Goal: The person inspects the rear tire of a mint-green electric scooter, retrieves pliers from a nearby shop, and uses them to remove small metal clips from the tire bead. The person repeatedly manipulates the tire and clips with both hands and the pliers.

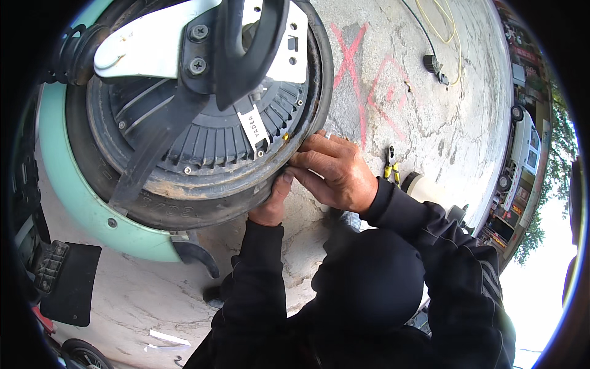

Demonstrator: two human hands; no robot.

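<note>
A scooter wheel with a ribbed black hub (212, 138) fills the upper left, its black tyre (178, 206) scuffed and dusty. At the tyre's lower right edge, my left hand (270, 206) is closed on it, thumb up and its other fingers mostly hidden. Close beside that thumb, my right hand (338, 172) is closed with bent fingers on the tyre by the rim, wearing a ring. Whether anything small lies between the fingertips, I cannot tell. A white swingarm (147, 49) is bolted across the hub, and a mint-green fender (117, 234) curves around the tyre.
Yellow-handled pliers (391, 167) lie on the concrete ground (455, 123) beyond my right forearm. Farther off are a dark plug-like fitting (435, 67) and a yellow cable (455, 37). A black flap (70, 286) hangs at lower left. A white van (522, 154) stands far right.
</note>
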